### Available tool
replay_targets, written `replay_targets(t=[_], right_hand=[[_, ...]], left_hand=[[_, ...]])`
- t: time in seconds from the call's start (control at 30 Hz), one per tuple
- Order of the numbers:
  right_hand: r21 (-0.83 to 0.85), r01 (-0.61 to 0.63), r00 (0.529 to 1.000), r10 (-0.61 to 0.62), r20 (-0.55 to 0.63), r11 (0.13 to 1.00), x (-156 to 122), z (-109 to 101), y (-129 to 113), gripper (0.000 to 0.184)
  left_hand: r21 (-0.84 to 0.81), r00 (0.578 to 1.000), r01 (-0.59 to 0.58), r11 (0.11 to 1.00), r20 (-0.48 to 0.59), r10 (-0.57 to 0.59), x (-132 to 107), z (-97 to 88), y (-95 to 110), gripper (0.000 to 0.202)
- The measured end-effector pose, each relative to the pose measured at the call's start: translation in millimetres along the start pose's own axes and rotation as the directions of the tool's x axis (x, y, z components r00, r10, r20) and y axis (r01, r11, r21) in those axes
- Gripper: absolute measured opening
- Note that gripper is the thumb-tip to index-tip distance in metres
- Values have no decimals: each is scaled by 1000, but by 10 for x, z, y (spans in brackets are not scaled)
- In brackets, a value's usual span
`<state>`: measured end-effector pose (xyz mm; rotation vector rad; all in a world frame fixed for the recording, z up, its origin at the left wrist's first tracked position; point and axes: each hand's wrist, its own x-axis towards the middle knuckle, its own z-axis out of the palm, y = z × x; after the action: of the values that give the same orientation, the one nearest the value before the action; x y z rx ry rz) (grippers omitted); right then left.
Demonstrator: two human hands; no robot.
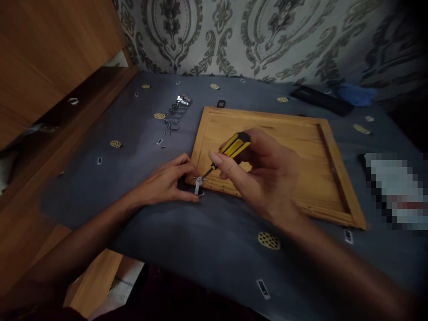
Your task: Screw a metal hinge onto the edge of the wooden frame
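Observation:
My right hand (pixel 267 174) is closed around a yellow-and-black screwdriver (pixel 236 145). The screwdriver slants down to the left, its tip at a small metal hinge (pixel 198 183). This hinge sits at the near left corner of a framed wooden door panel (pixel 267 133), which lies flat on the cloth. My left hand (pixel 170 178) steadies the hinge at that corner, the thumb by its outer end and the fingers at the panel's edge. Part of the panel is hidden behind my right hand.
More metal hinges (pixel 183 100) and small screws (pixel 163 146) lie beyond my left hand. A black case (pixel 321 100) and a blue cloth (pixel 357 94) are at the back right. A blurred-out object (pixel 397 191) lies right of the panel. Wooden furniture (pixel 60 53) stands at left.

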<state>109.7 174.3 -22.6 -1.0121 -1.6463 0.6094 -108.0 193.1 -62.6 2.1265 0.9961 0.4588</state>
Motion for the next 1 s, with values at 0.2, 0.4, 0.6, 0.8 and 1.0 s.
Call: replay_targets(t=[0.2,0.4,0.6,0.8,1.0], right_hand=[[-6,23,999,-23,40,1000,-25,51,49,39],[-11,-20,999,20,47,1000,-37,47,69,38],[15,-13,998,12,66,1000,-20,47,87,40],[138,-33,946,-14,324,990,129,-80,4,33],[122,-62,909,6,416,991,192,-162,-11,33]], left_hand=[[7,1000,2,1000,0,-2,0,-1,5,46],[2,1000,8,1000,6,-8,5,-8,24,43],[7,1000,14,1000,8,-14,1,-10,20,47],[-13,1000,-5,1000,-3,5,-1,8,-12,46],[1,1000,-18,1000,-3,18,-2,9,-15,44]])
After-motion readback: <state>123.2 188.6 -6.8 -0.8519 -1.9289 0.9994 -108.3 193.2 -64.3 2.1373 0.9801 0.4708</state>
